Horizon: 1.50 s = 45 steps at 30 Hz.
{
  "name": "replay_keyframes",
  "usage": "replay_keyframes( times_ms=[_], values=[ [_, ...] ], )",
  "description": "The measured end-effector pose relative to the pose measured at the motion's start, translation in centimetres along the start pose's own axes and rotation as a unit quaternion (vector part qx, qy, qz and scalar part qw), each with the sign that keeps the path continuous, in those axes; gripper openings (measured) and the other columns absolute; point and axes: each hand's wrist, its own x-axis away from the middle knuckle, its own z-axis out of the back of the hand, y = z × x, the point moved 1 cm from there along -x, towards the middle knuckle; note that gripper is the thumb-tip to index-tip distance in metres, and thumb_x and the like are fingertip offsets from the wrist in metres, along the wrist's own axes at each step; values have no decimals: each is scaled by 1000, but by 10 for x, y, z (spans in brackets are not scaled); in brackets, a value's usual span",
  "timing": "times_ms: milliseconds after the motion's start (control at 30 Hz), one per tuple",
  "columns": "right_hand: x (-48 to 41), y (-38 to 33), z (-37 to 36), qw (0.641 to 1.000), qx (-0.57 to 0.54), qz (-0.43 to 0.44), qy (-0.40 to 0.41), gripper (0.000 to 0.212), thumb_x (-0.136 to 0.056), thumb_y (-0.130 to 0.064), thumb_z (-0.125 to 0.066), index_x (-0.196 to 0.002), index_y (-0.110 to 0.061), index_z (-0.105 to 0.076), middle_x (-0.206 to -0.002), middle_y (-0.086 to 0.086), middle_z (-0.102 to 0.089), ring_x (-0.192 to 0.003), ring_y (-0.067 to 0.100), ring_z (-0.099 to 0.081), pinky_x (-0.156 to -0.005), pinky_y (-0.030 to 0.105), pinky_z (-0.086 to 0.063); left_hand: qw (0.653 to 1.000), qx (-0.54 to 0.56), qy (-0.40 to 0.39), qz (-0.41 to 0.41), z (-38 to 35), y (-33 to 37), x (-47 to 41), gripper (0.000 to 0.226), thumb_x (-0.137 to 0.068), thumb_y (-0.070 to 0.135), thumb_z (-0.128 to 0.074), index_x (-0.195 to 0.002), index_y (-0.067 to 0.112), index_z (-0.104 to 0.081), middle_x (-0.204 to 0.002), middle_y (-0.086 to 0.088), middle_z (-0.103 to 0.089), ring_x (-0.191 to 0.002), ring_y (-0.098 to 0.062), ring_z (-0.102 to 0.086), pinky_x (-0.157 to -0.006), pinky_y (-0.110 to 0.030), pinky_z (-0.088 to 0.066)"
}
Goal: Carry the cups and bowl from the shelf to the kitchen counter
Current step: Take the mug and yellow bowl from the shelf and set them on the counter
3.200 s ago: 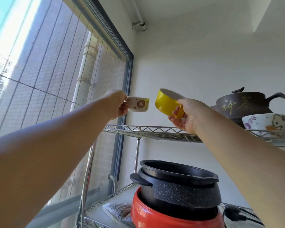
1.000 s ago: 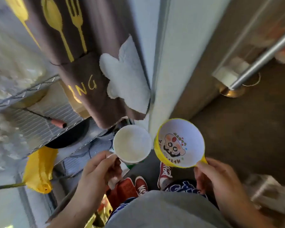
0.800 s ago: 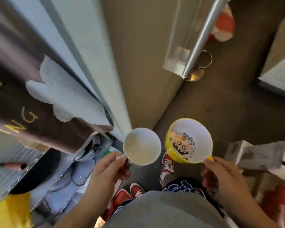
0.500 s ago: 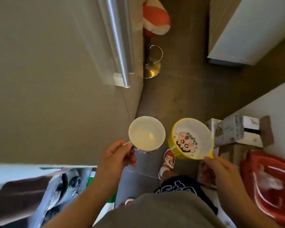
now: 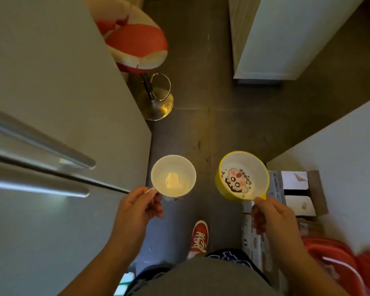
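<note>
I look straight down at both hands over a dark floor. My left hand (image 5: 140,207) pinches the handle of a white cup (image 5: 173,175), held upright and empty. My right hand (image 5: 270,215) grips the small handle of a yellow cup (image 5: 244,176) with a white inside and a cartoon face printed on its bottom. The two cups hang side by side at waist height, apart from each other. The shelf and the bowl are out of view.
A grey fridge (image 5: 51,103) with long metal handles fills the left. A red and white bar stool (image 5: 141,48) stands ahead on a chrome base. White cabinets (image 5: 286,35) rise at upper right, cardboard boxes (image 5: 295,191) and a red bag (image 5: 340,268) lie at right.
I have taken both cups off the wire shelf, turned away and walked past the hanging apron and the fridge. The stool and the white cabinets have come into view.
</note>
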Motion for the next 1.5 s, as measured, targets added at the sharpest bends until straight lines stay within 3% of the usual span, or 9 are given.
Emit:
replay_keyframes(
  times_ms=[200,333,467,667,833,1067,1200,1367,1500],
  values=[
    [-85,-53,-1,1000,29,9,7,36,-95,-32,-51,-68,-10,-62,-56,6,-60,-47,7,-56,-43,16,-46,999,-35,35,20,-21,19,-70,33,-104,3,-37,-81,4,-61,-62,0,-71,-59,-17,-68,-60,-29,-59],
    [-138,-88,-9,1000,16,20,18,33,-95,-32,-52,-70,-15,-63,-62,8,-62,-54,14,-58,-49,21,-48,999,-35,28,16,-43,39,-132,32,-103,6,-38,-81,1,-61,-60,-2,-70,-55,-15,-68,-55,-24,-59],
    [-190,-123,-19,999,-5,27,36,33,-95,-29,-53,-67,-15,-62,-56,3,-59,-51,10,-56,-46,17,-48,998,-57,0,21,-68,57,-212,31,-104,11,-38,-94,-2,-64,-70,-7,-71,-67,-21,-69,-71,-38,-60],
    [-255,-174,-14,994,-14,10,106,33,-96,-21,-53,-71,-2,-63,-62,18,-59,-51,17,-54,-48,23,-48,995,-60,-77,11,-134,122,-330,49,-102,13,-45,-62,26,-70,-63,-3,-68,-60,-13,-66,-57,-26,-57],
    [-285,-197,9,984,-52,-43,162,36,-98,-20,-49,-79,8,-62,-65,22,-57,-55,24,-50,-53,31,-46,989,-53,-135,20,-198,168,-407,34,-101,13,-48,-74,15,-69,-63,-4,-68,-59,-11,-66,-53,-22,-56],
    [-349,-202,56,957,-106,-105,249,36,-95,-16,-53,-78,13,-62,-59,20,-57,-53,26,-49,-49,35,-43,973,-52,-224,32,-319,203,-501,53,-99,6,-48,-54,24,-70,-57,-2,-65,-54,-11,-63,-50,-22,-55],
    [-414,-207,86,944,-120,-113,284,37,-93,-19,-56,-67,6,-63,-49,15,-57,-49,27,-50,-52,39,-43,961,-81,-264,33,-394,213,-553,50,-98,7,-48,-56,24,-71,-57,0,-64,-54,-10,-62,-53,-24,-55],
    [-498,-244,125,940,-145,-120,284,34,-93,-23,-56,-65,-5,-62,-49,4,-59,-47,16,-53,-47,30,-42,954,-110,-276,35,-468,230,-609,30,-89,22,-57,-63,22,-72,-63,-5,-67,-58,-15,-63,-56,-29,-55],
    [-560,-291,157,946,-143,-91,277,31,-94,-21,-55,-70,-3,-62,-55,6,-58,-49,17,-53,-47,31,-42,952,-133,-274,26,-513,247,-643,45,-100,12,-48,-62,23,-71,-62,-5,-66,-57,-17,-62,-57,-31,-53]
  ],
)
